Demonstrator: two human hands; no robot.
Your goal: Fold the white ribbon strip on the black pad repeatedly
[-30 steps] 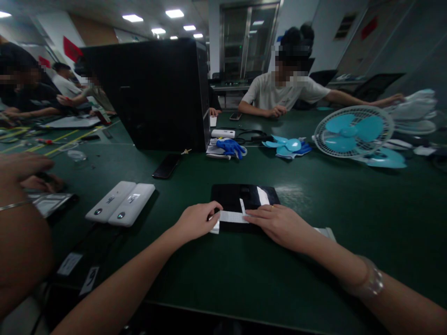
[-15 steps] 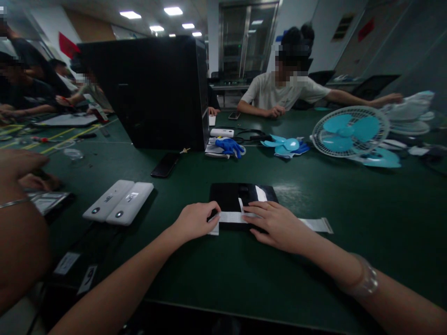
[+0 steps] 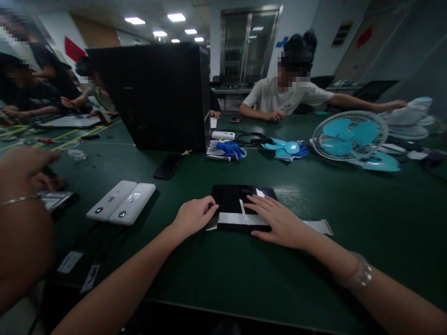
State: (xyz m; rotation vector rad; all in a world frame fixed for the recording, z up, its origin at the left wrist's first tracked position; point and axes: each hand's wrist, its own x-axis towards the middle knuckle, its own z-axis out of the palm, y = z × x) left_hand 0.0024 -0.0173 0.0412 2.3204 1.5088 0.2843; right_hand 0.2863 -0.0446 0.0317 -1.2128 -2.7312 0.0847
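A flat black glossy panel (image 3: 226, 197) lies on the green table in front of me. Across its near side runs a white flat ribbon cable (image 3: 230, 218), which sticks out past the panel on the right. A narrow white strip (image 3: 242, 207) rises from the cable over the panel. At the panel's left edge my left hand (image 3: 193, 214) is closed in a pinch; what its fingertips hold, if anything, is too small to make out. My right hand (image 3: 275, 218) lies flat over the cable and panel, fingers stretched out, hiding part of both.
Two white power banks (image 3: 122, 202) lie to the left, with a phone (image 3: 167, 166) beyond them. A big black case (image 3: 157, 97) stands behind. Blue gloves (image 3: 228, 150), blue fan blades (image 3: 284, 146) and a fan (image 3: 349, 135) lie farther back. A co-worker's arm (image 3: 24, 223) reaches in at left.
My left fingers have come up off the cable's left end to the panel's left edge. My right hand has shifted slightly, still flat on the cable. The view has tilted a little.
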